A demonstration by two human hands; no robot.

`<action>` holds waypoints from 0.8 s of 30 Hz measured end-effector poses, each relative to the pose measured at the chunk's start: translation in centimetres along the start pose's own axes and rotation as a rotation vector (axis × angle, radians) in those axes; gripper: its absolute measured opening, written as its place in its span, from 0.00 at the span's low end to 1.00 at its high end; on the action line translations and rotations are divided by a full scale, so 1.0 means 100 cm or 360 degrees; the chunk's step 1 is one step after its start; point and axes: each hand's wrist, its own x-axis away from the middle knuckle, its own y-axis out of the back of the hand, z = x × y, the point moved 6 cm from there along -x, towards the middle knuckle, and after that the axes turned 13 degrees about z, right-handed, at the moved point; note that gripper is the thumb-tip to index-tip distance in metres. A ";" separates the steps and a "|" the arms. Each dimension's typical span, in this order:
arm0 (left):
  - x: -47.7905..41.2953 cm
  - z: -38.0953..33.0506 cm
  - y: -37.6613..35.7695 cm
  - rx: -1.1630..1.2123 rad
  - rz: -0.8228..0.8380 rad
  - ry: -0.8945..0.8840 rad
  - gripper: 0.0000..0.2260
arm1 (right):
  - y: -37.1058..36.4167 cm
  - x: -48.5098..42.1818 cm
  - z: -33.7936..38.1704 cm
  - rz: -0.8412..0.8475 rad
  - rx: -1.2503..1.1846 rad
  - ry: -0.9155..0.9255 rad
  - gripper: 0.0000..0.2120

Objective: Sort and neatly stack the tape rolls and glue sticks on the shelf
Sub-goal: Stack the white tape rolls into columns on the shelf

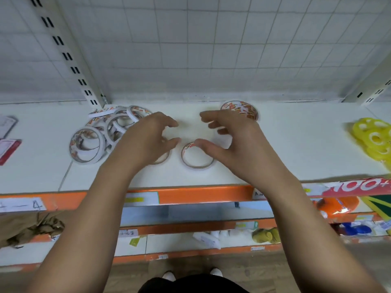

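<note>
Caught left hand and right hand half-curled, gripping nothing, above two flat rolls on the shelf; probably needed rim pinches, then squaring them onto the back stack.

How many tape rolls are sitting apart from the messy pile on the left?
3: front roll by the right hand, half-hidden roll under the left hand, back roll, possibly several stacked.
</note>
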 end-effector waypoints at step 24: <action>0.034 -0.004 -0.053 0.0041 0.0362 -0.0096 0.28 | -0.069 0.002 -0.046 0.0675 0.0119 -0.0277 0.48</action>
